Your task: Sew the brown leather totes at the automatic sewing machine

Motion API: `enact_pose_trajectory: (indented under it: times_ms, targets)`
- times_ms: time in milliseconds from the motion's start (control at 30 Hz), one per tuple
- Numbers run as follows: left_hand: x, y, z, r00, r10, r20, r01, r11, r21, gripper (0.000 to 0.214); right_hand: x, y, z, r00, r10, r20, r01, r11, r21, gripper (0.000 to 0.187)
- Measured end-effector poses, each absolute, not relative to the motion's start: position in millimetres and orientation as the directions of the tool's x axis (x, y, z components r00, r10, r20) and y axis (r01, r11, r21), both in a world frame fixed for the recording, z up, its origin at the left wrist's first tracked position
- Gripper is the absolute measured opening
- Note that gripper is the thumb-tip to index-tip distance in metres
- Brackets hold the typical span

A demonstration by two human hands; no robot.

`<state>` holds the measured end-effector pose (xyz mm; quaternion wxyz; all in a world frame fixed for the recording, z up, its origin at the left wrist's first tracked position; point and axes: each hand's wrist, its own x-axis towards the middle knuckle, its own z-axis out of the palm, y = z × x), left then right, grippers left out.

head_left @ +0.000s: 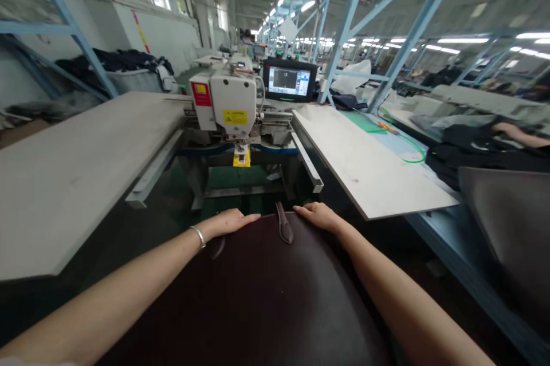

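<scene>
A large dark brown leather piece [258, 291] lies in front of me, with a short leather strap [283, 225] stitched at its far edge. My left hand [227, 221] rests flat on the far edge, left of the strap, fingers stretched out; a silver bracelet sits on the wrist. My right hand [318, 215] lies flat on the same edge to the right of the strap, fingers extended. Neither hand grips anything. Beyond them stands a white industrial sewing machine [227, 103] with a yellow tag under its needle head.
Grey table boards flank the machine on the left [77, 165] and right [365, 160]. A touchscreen panel [289, 81] stands behind the machine. Dark fabric piles [472, 154] and another person's arm [522, 136] lie at the right. Blue steel frames rise overhead.
</scene>
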<state>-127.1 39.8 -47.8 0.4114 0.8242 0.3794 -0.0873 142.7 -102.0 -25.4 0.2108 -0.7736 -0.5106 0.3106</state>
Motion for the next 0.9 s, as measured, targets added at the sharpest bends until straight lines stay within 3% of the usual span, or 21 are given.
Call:
enact_pose_trajectory:
  times_ms: [100,200,267,367,533,633,700,800,900]
  targets:
    - [-158.5,43.6,-83.8,0.622,0.592,-0.512,0.769,-0.337,0.544,0.085,140.6,-91.4,-56.4,0.271,0.902,-0.335,0.592,-0.431,-0.681,0.047]
    - [-171.2,58.1,-83.2,0.64,0.615,-0.461,0.757,-0.402,0.515,0.08,134.8,-71.3,-62.5,0.245,0.904,-0.349,0.501,-0.427,-0.753,0.057]
    - [-168.5,71.1,-69.8,0.675,0.643,-0.361,0.712,-0.439,0.548,0.078,125.8,-51.3,-57.3,0.232,0.911,-0.34,0.44,-0.41,-0.799,0.063]
    - [-154.3,85.5,-47.1,0.735,0.645,-0.208,0.576,-0.433,0.693,0.077,105.7,-19.8,-46.2,0.19,0.933,-0.306,0.388,-0.358,-0.849,0.063]
    - [-144.5,99.5,-36.6,0.716,0.647,-0.263,0.59,-0.359,0.723,0.071,88.5,12.0,-40.6,0.121,0.959,-0.258,0.35,-0.285,-0.893,0.065]
    - [-157.0,111.2,-36.0,0.691,0.692,-0.207,0.568,-0.343,0.748,0.067,95.3,21.9,-41.6,0.094,0.948,-0.305,0.305,-0.319,-0.897,0.066]
    - [-166.4,119.2,-31.5,0.647,0.73,-0.221,0.598,-0.306,0.741,0.068,98.6,28.4,-40.9,0.088,0.919,-0.385,0.172,-0.394,-0.903,0.061]
    - [-175.3,128.7,-22.0,0.542,0.784,-0.304,0.672,-0.187,0.717,0.071,95.0,40.0,-39.1,0.057,0.868,-0.493,-0.16,-0.48,-0.863,0.043]
    - [-178.5,136.7,-18.4,0.46,0.81,-0.363,0.676,-0.054,0.735,0.07,85.3,53.7,-40.7,-0.018,0.863,-0.505,-0.347,-0.479,-0.806,0.033]
